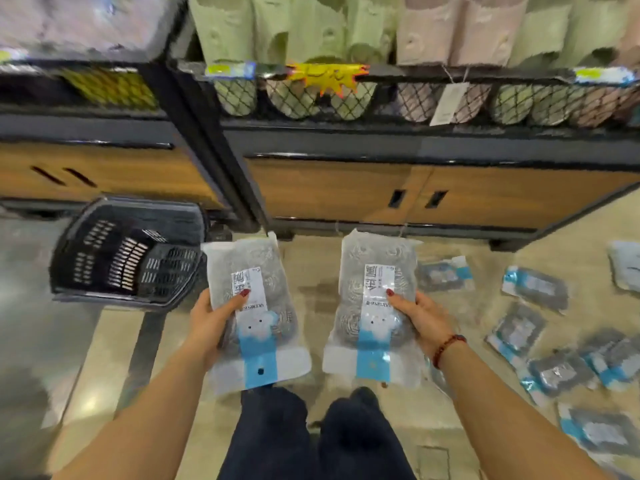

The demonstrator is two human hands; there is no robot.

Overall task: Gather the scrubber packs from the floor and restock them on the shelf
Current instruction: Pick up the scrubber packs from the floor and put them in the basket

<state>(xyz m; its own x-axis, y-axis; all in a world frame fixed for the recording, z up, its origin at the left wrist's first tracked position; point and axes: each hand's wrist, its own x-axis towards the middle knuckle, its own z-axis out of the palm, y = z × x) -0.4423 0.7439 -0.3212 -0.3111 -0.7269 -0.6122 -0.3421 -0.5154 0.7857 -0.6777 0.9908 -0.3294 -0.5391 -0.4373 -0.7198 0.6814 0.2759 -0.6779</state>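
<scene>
I pinch a pack by its outer edge in each hand, thumb on top and fingers hidden behind: left hand [211, 320] on one scrubber pack [256, 306], right hand [420, 318] on the second pack [375, 306]. Both are held label-up over my knees (likely for checking them). My forearms reach forward, palms turned inward. The other floor packs [535, 289] lie to the right, below the shelf [381, 133].

I'm looking at a shop aisle, prob. a household-goods store. The black shelf rail [415, 77] carries price labels [230, 70] & a yellow starburst sale tag [325, 77]. Rows of slippers [301, 29] stand behind its mesh front, one w/ a hang tag [450, 103]. Wood-front cabinets [332, 192] sit below. A black shopping basket [114, 297] is on the floor, plus many identical sealed scrubber packs [535, 284] w/ matching blue labels.
</scene>
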